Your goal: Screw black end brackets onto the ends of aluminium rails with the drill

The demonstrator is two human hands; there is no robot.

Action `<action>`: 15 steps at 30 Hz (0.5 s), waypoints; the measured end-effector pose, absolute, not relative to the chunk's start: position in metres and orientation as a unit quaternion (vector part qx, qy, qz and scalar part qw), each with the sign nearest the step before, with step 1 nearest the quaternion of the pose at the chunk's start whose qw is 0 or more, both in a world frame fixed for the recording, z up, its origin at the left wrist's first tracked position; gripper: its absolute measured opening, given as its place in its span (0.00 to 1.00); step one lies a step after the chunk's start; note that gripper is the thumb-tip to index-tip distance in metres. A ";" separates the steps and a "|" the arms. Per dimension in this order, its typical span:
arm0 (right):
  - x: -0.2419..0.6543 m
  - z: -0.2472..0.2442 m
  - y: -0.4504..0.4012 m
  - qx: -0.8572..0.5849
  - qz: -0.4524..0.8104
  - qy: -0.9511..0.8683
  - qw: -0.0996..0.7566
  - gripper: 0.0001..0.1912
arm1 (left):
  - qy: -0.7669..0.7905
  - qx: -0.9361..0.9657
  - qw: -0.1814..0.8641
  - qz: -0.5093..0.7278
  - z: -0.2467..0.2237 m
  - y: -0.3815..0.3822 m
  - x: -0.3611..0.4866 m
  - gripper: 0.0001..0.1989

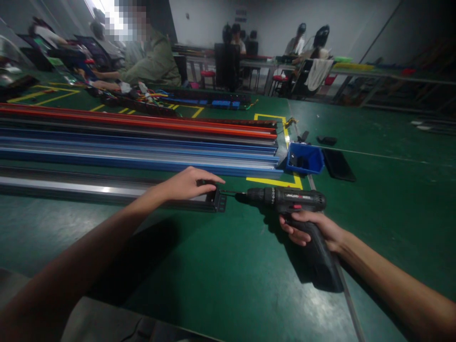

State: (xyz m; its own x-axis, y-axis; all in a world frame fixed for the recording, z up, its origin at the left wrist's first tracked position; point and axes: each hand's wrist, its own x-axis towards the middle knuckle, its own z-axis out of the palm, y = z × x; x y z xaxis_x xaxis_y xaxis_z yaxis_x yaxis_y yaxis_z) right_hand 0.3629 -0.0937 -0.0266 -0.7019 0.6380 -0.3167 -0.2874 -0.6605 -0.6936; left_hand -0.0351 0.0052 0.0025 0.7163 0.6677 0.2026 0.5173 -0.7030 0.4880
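My right hand [313, 228] is wrapped round the handle of a black cordless drill [301, 199]. The drill lies level, its long thin bit [231, 192] pointing left at a black end bracket [217, 202]. The tip reaches the bracket or stops just short of it; I cannot tell which. That bracket sits on the right end of a long black and silver metal profile [107, 190]. My left hand [185, 184] holds this end of the profile, with forefinger and thumb beside the bracket. Its other fingers are mostly hidden.
Behind lie long blue profiles [142, 152] and red profiles [142, 118]. A blue bin [305, 159] with small dark parts stands right of them, beside a black phone-like slab [338, 164]. Across the green table [221, 266], a co-worker [153, 57] sits near wiring. More people sit farther back.
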 end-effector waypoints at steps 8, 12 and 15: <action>0.367 -0.031 -0.093 -0.287 0.867 -0.313 0.260 0.14 | 0.319 0.914 0.187 0.166 0.001 0.005 -0.035 0.15; 0.369 -0.033 -0.092 -0.293 0.865 -0.314 0.258 0.14 | 0.319 0.917 0.182 0.156 0.000 0.004 -0.036 0.16; 0.370 -0.034 -0.092 -0.293 0.862 -0.318 0.264 0.14 | 0.318 0.918 0.176 0.156 0.000 0.004 -0.036 0.17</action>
